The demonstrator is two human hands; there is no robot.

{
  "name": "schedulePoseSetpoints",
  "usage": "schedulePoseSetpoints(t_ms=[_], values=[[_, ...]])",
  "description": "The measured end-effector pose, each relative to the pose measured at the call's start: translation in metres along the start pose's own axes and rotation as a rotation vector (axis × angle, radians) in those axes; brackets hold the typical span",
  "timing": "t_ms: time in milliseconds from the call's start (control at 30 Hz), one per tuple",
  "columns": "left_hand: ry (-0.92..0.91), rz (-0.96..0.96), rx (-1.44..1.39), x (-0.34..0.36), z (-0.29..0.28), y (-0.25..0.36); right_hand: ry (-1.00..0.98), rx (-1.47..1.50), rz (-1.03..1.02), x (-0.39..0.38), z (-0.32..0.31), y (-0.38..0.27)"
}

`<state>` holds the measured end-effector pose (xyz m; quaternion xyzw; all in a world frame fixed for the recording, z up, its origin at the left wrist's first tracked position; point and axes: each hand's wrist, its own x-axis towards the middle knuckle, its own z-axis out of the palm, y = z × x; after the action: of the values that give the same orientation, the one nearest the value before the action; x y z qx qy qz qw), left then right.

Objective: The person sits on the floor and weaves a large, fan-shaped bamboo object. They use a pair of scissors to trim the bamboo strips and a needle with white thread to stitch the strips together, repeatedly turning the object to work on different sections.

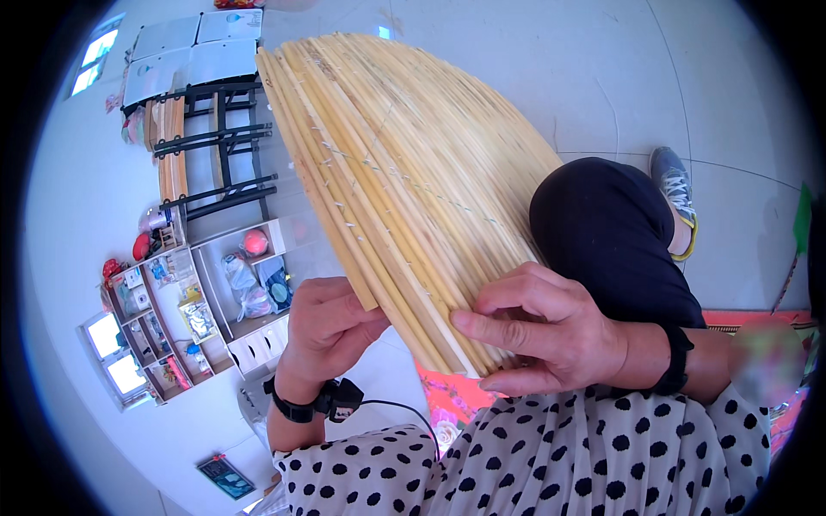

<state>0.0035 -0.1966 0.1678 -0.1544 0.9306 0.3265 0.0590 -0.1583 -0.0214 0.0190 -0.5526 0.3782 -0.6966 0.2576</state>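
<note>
A broad mat of pale yellow stalks [430, 146], laid side by side and stitched with thin light thread, slants up and away across the middle of my view. My left hand [323, 331] is closed at the mat's left edge near its lower end, with some fingertips hidden behind the outermost stalk. At the lower right end my right hand [555, 331] grips the mat, thumb and forefinger on its top face and other fingers by the rim. Loose thread ends stick up along the stitched rows on the left side.
My bent knee [602, 228] in dark trousers is against the mat's right side, with a grey shoe [675, 189] on the tiled floor beyond. Black metal frames [224, 155], open shelves [168, 322] and white cabinets [194, 52] line the left. A flowered red cloth [456, 396] lies below.
</note>
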Motion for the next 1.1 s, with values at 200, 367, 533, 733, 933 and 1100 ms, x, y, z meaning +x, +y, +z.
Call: schedulePoseSetpoints(t_ms=[200, 367, 533, 733, 933, 1100], values=[[0.011, 0.011, 0.017, -0.004, 0.000, 0.003, -0.006, 0.000, 0.017, -0.001, 0.001, -0.005], [-0.004, 0.014, 0.009, 0.000, -0.001, 0.006, -0.005, -0.029, 0.027, -0.001, 0.000, -0.006], [-0.017, 0.033, -0.009, 0.008, 0.000, 0.007, -0.030, -0.037, 0.040, 0.001, -0.003, -0.008], [-0.058, -0.059, -0.053, 0.007, -0.002, 0.011, -0.026, -0.041, 0.024, 0.001, -0.001, -0.008], [-0.087, -0.198, -0.058, 0.003, -0.004, 0.016, -0.048, -0.061, 0.028, 0.002, -0.002, -0.008], [-0.091, -0.246, -0.035, -0.002, -0.008, 0.021, -0.069, -0.081, 0.022, 0.002, -0.002, -0.011]])
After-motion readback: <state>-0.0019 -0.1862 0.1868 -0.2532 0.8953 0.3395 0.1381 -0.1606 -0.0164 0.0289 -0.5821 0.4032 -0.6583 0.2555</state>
